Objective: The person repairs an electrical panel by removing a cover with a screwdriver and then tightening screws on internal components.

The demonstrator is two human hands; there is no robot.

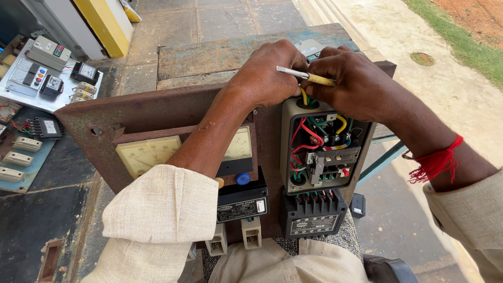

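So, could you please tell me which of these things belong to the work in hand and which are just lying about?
In use:
left hand
right hand
yellow-handled tool
open wiring box
rusty panel

Lying about:
white board of parts
blue board of fuses
yellow post

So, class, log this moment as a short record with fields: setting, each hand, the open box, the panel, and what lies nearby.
Setting: outdoors, paved ground, head view looking down
Left hand: at the top of the open box, by the tool's metal tip
Right hand: holds a yellow-handled tool; red thread on the wrist
Open box: grey, lid off, red, green and yellow wires inside
Panel: rusty metal plate carrying two dial meters, a blue button and a black unit
Nearby: electrical parts on a white board, left
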